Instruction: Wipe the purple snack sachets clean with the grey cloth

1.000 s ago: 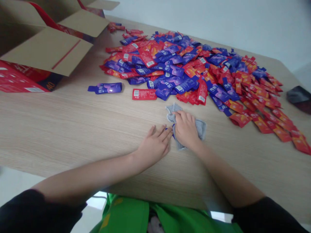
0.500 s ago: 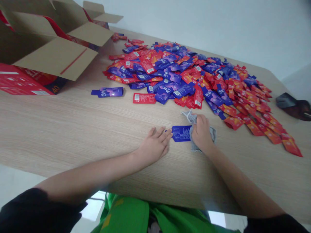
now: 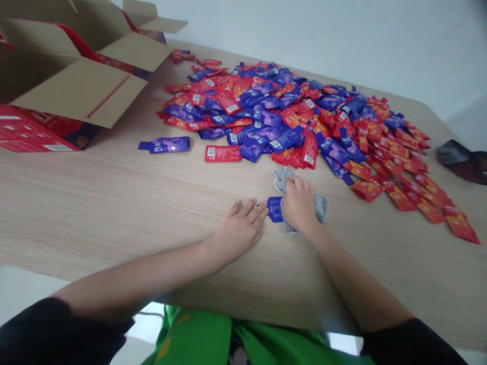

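Note:
A blue-purple sachet [image 3: 274,209] lies flat on the table, printed side up, its right part hidden under a grey cloth [image 3: 321,208]. My left hand [image 3: 239,223] rests flat with fingers stretched out, the fingertips on the sachet's narrow left tip. Bunched in my right hand [image 3: 300,204], the cloth presses down on the sachet. Just beyond my hands lie a red sachet [image 3: 222,153] and another purple sachet [image 3: 167,145], apart from the heap.
A large heap of red and purple sachets [image 3: 262,109] spreads along the back of the wooden table [image 3: 95,203]. Open cardboard boxes [image 3: 45,134] stand at the back left. A dark object [image 3: 458,159] sits at the right edge.
My right hand has slid the cloth left along the sachet, covering more of it. My left hand stays on the tip. The view has shifted slightly.

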Demonstrator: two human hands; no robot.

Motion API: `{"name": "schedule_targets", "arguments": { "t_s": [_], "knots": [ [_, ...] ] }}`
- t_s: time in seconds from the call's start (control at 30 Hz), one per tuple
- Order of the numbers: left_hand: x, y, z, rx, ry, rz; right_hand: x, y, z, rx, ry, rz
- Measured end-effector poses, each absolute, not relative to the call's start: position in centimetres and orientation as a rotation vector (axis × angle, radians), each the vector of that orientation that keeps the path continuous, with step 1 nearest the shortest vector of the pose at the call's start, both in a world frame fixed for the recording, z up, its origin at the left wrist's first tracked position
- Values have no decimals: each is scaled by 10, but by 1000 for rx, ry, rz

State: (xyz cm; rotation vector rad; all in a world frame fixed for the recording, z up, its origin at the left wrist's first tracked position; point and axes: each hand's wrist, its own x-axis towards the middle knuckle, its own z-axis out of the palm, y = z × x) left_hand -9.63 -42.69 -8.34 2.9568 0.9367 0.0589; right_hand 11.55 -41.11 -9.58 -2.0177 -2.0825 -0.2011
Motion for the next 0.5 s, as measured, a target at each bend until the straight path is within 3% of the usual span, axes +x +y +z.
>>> {"name": "schedule_targets", "arguments": {
  "t_s": [0.4,0.5],
  "knots": [
    [-59,-378,-64,2655,1117,128,175,-444,-70,-2058,-1908,-169],
    [-50,-362,-69,2473,1134,105,175,-438,-57,-1909,-1995,31]
  ]
}}
